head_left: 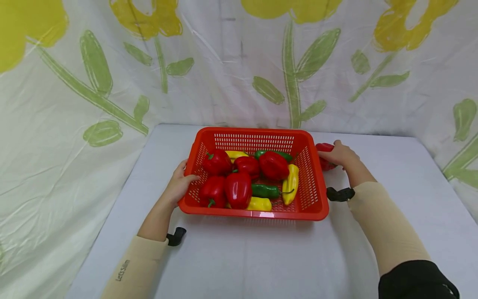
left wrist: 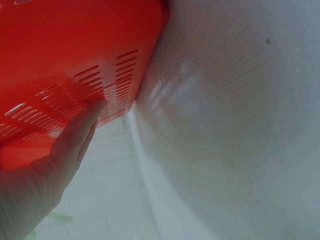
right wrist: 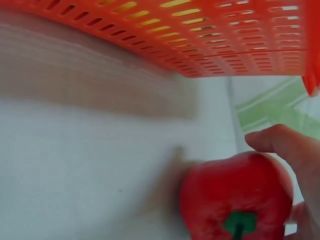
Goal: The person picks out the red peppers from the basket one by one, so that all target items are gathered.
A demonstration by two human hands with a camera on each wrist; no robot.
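Observation:
A red plastic basket [head_left: 257, 214] with slotted sides stands on the white table, holding several red bell peppers [head_left: 238, 190] along with yellow peppers [head_left: 291, 185] and green peppers [head_left: 265, 191]. At its left end my left hand [head_left: 177, 185] grips the rim, thumb over the top edge and fingers against the outer wall, as the left wrist view shows. Just outside the basket's right end, my right hand [head_left: 342, 154] holds another red bell pepper [right wrist: 235, 195] with a green stem. Thumb and fingers lie around that pepper, low over the tabletop; whether it touches the table I cannot tell.
The white-covered table [head_left: 231, 257] extends around the basket on all sides. Behind it hangs a pale curtain [head_left: 231, 83] printed with yellow flowers and green leaves. Black straps [head_left: 340, 194] circle both wrists.

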